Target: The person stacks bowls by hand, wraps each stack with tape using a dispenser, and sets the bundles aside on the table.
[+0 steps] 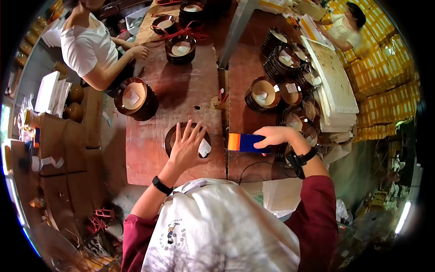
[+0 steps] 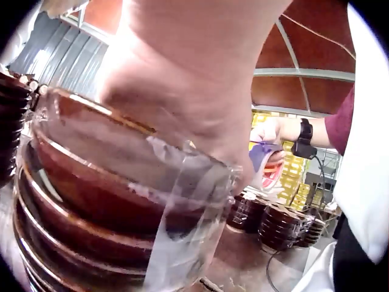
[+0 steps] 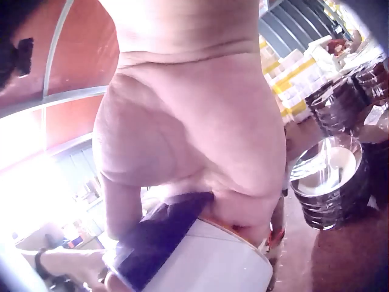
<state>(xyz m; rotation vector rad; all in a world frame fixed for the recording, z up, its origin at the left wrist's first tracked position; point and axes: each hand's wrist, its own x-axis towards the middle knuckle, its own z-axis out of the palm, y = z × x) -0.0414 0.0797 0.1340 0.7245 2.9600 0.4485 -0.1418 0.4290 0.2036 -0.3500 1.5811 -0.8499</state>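
My left hand (image 1: 185, 148) is spread over a stack of glossy dark brown bowls (image 1: 170, 137), its palm side down on the top. In the left wrist view, clear plastic wrap (image 2: 188, 213) covers the stacked bowls, whose rims show one under another. A white slip (image 1: 205, 148) shows beside my thumb. My right hand (image 1: 277, 136) grips a blue, box-shaped object (image 1: 247, 143) with an orange end, thumb on top, just right of the stack. From the right wrist, a broad white face (image 3: 209, 261) of that object shows; its exact kind I cannot tell.
Wrapped bowl stacks (image 1: 263, 93) crowd the table's right side beside white foam boards (image 1: 333, 77). More stacks stand at the left edge (image 1: 136, 97) and back (image 1: 180, 49). A metal post (image 1: 235, 34) rises from the table. Another person (image 1: 90, 50) stands at the left.
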